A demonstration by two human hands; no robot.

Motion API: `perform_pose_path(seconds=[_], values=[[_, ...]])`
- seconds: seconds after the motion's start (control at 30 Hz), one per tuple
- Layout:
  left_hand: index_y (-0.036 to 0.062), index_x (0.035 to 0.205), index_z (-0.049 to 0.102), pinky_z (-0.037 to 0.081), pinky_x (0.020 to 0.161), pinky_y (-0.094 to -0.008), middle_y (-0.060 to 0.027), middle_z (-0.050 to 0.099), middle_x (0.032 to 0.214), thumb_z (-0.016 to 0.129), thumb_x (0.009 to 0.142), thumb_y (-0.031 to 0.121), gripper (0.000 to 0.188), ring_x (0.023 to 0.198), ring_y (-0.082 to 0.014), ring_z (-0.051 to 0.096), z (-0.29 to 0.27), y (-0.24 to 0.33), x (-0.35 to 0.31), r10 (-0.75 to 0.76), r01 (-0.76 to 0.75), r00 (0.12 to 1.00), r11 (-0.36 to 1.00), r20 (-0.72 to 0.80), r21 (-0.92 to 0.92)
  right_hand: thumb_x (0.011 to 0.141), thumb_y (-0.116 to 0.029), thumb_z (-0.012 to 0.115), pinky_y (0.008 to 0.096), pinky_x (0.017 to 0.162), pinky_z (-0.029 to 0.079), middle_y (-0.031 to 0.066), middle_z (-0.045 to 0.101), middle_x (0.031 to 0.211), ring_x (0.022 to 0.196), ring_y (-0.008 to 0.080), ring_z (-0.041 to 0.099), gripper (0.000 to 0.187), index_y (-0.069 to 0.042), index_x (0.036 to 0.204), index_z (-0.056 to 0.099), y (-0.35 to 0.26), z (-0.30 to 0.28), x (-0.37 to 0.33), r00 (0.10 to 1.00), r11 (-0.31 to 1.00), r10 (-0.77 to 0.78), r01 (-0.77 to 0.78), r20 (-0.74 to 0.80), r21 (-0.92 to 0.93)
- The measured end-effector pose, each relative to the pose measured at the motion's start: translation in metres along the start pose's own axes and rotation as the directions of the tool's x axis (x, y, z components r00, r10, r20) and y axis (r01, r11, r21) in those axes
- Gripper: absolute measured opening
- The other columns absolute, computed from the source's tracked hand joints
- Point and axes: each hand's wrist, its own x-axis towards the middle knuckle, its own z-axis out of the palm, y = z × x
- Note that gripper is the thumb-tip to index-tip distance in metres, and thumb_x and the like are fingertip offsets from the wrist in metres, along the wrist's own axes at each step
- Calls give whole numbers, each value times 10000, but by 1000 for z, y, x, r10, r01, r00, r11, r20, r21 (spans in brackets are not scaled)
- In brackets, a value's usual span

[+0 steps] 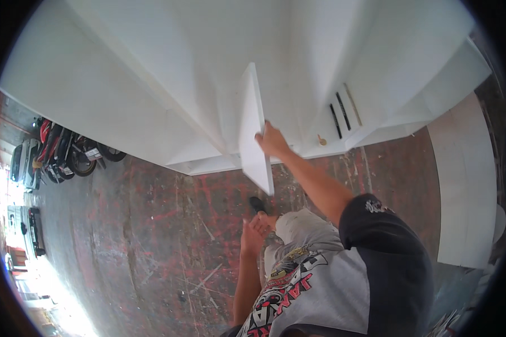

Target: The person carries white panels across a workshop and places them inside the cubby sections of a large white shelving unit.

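We stand before a big white cabinet carcass (152,84) that fills the far half of the view, its panels meeting at a corner just ahead of us. Below it spreads the rough concrete floor (152,236), streaked with red paint, and a second white board (461,185) lies flat at the right. Far to the left, parked motorcycles (67,151) sit at the edge of the floor.

The piece in hand is a narrow white panel (254,129) — it stands on edge, upright, against the front of the carcass, near the middle. Our right hand (272,140) grips its right edge about halfway up, fingers wrapped round the board. Our left hand (253,233) hangs free and nearer to us, over the floor; the fingers are loosely curled and hold nothing.

We judge the step to be offering the panel up to the carcass. The next move seems to call for steadying the lower end — likely with the free hand — and squaring the panel to the corner. Three dark slots (343,112) and a small round fitting (321,139) mark the carcass just right of the panel.
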Motion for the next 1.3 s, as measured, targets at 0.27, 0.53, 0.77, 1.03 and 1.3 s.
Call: perform_pose_path(seconds=[0.27, 0.53, 0.77, 1.03, 1.3], values=[[61, 1418, 393, 376, 1071, -429, -117, 524, 1351, 265, 1021, 485, 594, 1221, -290, 522, -7, -59, -40, -73, 166, 910, 966, -409, 196, 806, -163, 627, 446, 950, 433, 307, 540, 1176, 1144, 402, 536, 558, 97, 1248, 407, 57, -41, -254, 980, 939, 126, -168, 153, 299], [-10, 1380, 435, 405, 1023, -403, -138, 565, 1298, 333, 971, 581, 726, 1171, -274, 551, -127, -140, -40, -266, 644, 748, 510, -608, 570, 847, -170, 587, 449, 627, 617, 201, 584, 1147, 961, 351, 642, 528, 2, 1311, 404, 132, -94, -290, 505, 253, 302, -860, 808, 443], [-34, 1357, 467, 426, 988, -402, -158, 584, 1274, 398, 914, 674, 838, 1138, -277, 570, -63, -179, 75, -418, 574, 803, 349, -424, 741, 865, -133, 553, 409, 586, 633, 204, 541, 1195, 994, 358, 632, 520, 18, 1330, 378, 195, -169, -274, 633, 145, 454, -746, 626, 650], [142, 1383, 494, 533, 754, -439, -151, 611, 1150, 368, 897, 706, 756, 943, -243, 631, 132, -172, 137, -153, 578, 807, 403, -571, 709, 870, -101, 571, 383, 603, 639, 207, 556, 1170, 959, 321, 651, 485, 85, 1281, 395, 287, -236, -146, 770, 284, 522, -562, 366, 777], [-116, 1410, 290, 412, 1020, -452, -312, 400, 1409, 560, 747, 759, 1131, 1317, -411, 404, 114, -258, 115, -272, 715, 658, -64, -702, 696, 872, -95, 619, 385, 647, 634, 189, 586, 1125, 911, 286, 665, 408, 105, 1193, 466, 390, -246, -7, 877, 279, 431, -355, 214, 892]])
